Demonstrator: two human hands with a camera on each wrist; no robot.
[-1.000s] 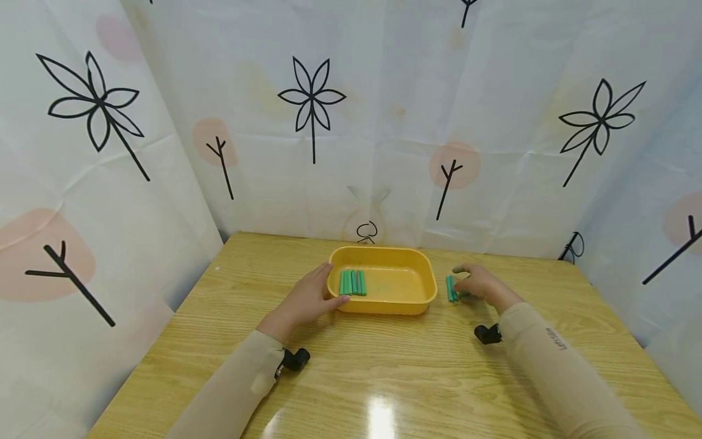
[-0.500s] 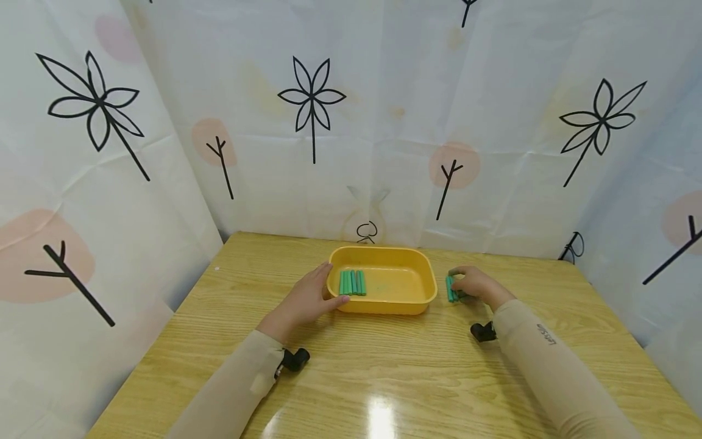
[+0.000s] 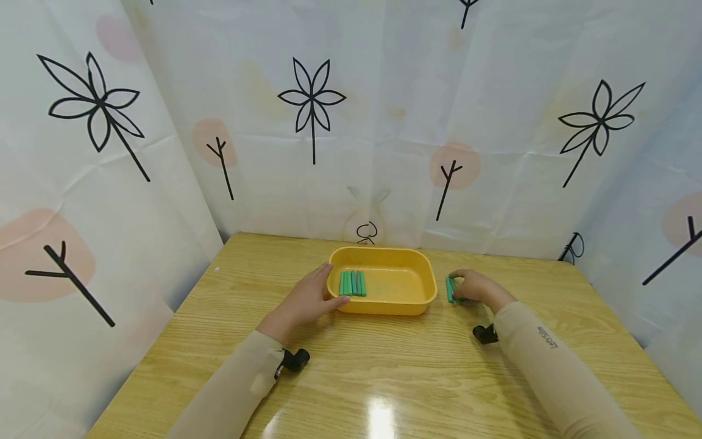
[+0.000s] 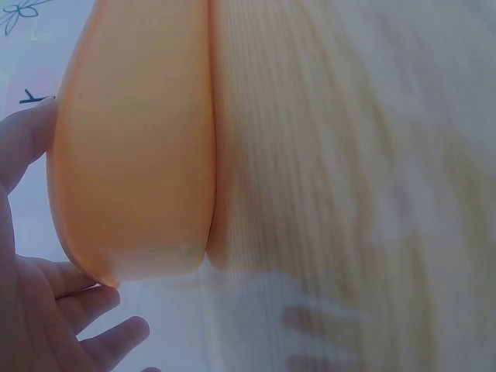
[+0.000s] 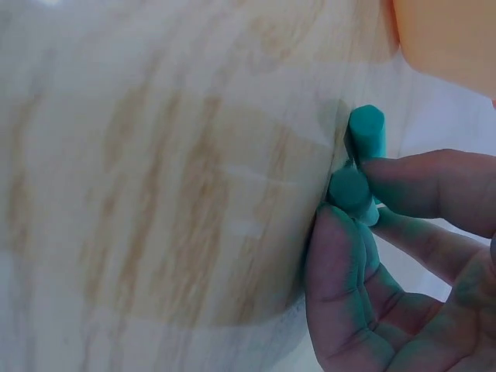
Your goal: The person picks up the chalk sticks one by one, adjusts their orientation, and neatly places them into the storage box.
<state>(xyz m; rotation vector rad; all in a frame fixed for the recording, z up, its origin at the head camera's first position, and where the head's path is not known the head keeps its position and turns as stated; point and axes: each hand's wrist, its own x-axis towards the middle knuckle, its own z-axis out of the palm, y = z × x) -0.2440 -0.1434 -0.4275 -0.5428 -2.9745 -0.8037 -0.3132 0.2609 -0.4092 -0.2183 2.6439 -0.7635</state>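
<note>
At the left end of a yellow plastic tray (image 3: 406,309), my left hand (image 3: 306,297) grips the rim, thumb along the near side. The left wrist view shows that hand's fingertips at the edge of the tray wall (image 4: 139,139). Inside the tray, several green chalk sticks (image 3: 353,283) lie side by side at the left. Right of the tray, my right hand (image 3: 476,286) pinches a green chalk stick (image 5: 350,191) between thumb and fingers, low at the tabletop. Another green chalk stick (image 3: 450,289) lies right beside it, nearer the tray. Green powder stains the right fingertips.
The wooden table (image 3: 351,366) extends in front of the tray. White patterned cloth (image 3: 384,152) hangs behind and at both sides. A black cable (image 3: 571,247) sits at the back right corner. Each wrist carries a small black camera (image 3: 296,360).
My right hand has moved slightly left and its fingers have come together on one of the chalk sticks beside the tray. The left hand and tray have stayed put.
</note>
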